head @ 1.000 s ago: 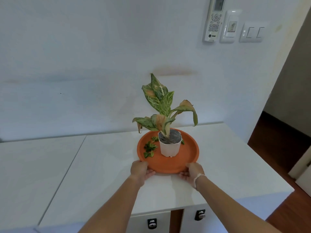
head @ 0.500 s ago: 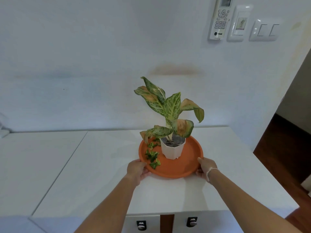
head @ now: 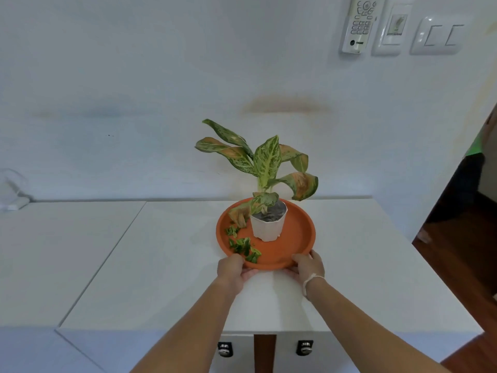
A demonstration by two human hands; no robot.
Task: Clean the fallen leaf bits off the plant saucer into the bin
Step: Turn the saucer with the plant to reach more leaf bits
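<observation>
Head view: we are gripping the near rim of the orange saucer (head: 295, 235) at lower centre of the frame, our left hand (head: 232, 269) and right hand (head: 308, 266) both curled round its edge. Leaf bits (head: 243, 246) are lying on the saucer's left part, beside the white pot (head: 267, 227). The saucer is sitting on the white counter (head: 161, 265).

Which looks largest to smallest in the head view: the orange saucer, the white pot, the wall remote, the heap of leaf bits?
1. orange saucer
2. white pot and wall remote: alike in apparent size, and the remote is cut off by the frame's top, so unranked
3. leaf bits
</observation>
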